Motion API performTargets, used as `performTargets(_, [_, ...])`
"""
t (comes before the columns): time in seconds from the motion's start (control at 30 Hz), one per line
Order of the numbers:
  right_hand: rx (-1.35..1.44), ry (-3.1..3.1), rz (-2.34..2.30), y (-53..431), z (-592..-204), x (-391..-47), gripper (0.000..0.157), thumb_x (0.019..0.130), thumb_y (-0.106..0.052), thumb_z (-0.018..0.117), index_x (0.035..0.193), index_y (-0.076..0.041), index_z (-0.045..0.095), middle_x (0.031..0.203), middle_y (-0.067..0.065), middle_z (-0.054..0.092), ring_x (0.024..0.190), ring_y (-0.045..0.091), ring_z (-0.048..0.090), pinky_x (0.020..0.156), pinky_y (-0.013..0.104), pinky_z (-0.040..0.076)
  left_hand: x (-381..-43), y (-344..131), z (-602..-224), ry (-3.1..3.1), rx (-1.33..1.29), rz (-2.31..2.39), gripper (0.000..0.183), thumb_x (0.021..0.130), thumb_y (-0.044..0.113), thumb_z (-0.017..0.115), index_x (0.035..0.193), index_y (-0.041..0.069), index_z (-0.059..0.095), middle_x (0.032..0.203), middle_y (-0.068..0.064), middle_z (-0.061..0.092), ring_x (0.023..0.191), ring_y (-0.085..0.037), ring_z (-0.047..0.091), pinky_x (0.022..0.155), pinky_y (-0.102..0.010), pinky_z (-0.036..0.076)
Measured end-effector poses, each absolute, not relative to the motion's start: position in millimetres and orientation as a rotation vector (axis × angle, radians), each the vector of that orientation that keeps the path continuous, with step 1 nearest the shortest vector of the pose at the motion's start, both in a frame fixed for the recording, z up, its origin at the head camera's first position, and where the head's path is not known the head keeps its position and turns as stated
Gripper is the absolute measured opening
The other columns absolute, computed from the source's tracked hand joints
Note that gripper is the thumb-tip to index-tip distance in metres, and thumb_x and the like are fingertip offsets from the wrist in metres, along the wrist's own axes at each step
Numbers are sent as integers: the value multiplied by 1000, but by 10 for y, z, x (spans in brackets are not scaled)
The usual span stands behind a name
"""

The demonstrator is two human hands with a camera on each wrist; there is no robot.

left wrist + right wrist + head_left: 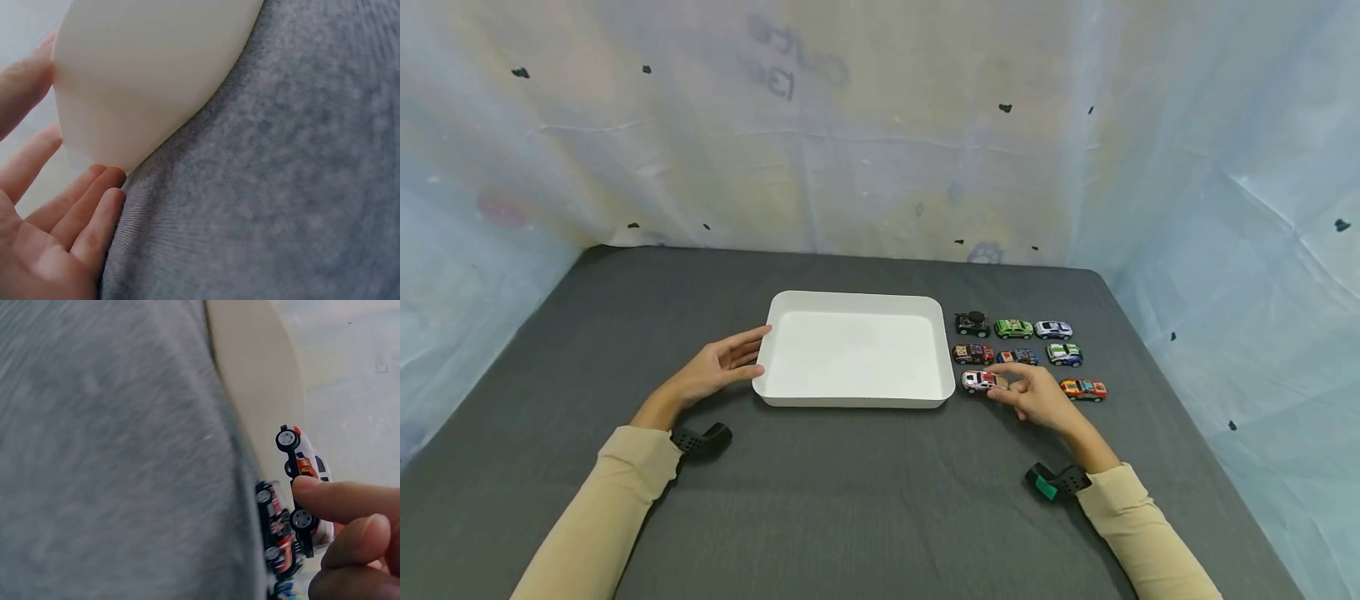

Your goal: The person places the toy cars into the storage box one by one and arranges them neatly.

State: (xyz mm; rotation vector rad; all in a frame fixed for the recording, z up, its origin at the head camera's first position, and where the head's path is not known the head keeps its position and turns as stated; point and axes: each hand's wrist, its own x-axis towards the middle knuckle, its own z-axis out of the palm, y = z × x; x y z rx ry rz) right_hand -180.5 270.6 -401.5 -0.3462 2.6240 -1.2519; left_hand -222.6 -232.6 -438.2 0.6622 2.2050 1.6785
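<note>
My right hand (1033, 393) pinches a white and red toy car (980, 381) between thumb and fingers, just beside the right end of a white tray (853, 402). Seen from the right wrist, this car (306, 487) is tipped along its length, its wheels toward the grey cloth. My left hand (718, 367) rests at the tray's left end, fingers extended and touching its rim and outer wall. The left wrist view shows those fingertips (112, 178) against the tray's side (137, 81). No objects lie inside the tray.
Right of the tray, several toy cars stand in loose rows: a black one (972, 323), a green one (1013, 328), a dark red one (973, 354), a red and yellow one (1083, 390). Grey cloth (850, 500) covers the table; pale sheeting (865, 167) hangs behind.
</note>
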Motion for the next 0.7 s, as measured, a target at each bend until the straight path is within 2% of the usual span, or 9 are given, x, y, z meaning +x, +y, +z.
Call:
performTargets(0.2, [-374, 2661, -1242, 2672, -3895, -1829, 41, 90, -17, 68, 126, 1, 60, 42, -12, 35, 36, 1, 35, 37, 20, 25, -2210, -2302, -4383, 2208, 657, 1690, 71, 95, 10, 60, 153, 2, 22, 160, -26, 18, 124, 17, 41, 99, -2, 40])
performTargets(0.4, [-441, 2653, -1328, 2483, -3799, -1848, 42, 88, -16, 70, 125, 3, 61, 44, -13, 28, 37, 1, 32, 38, 21, 29, -2198, -2328, -4392, 2239, 630, 1665, 68, 96, 14, 59, 154, 6, 23, 160, -22, 19, 125, 15, 39, 98, -1, 39])
performTargets(0.7, [-529, 2626, -1385, 2089, -3811, -1843, 38, 87, -12, 70, 121, 4, 64, 44, -11, 29, 38, 1, 32, 40, 19, 25, -2190, -2319, -4395, 2209, 634, 1685, 69, 96, 14, 59, 154, 5, 23, 159, -24, 20, 124, 17, 42, 98, -2, 40])
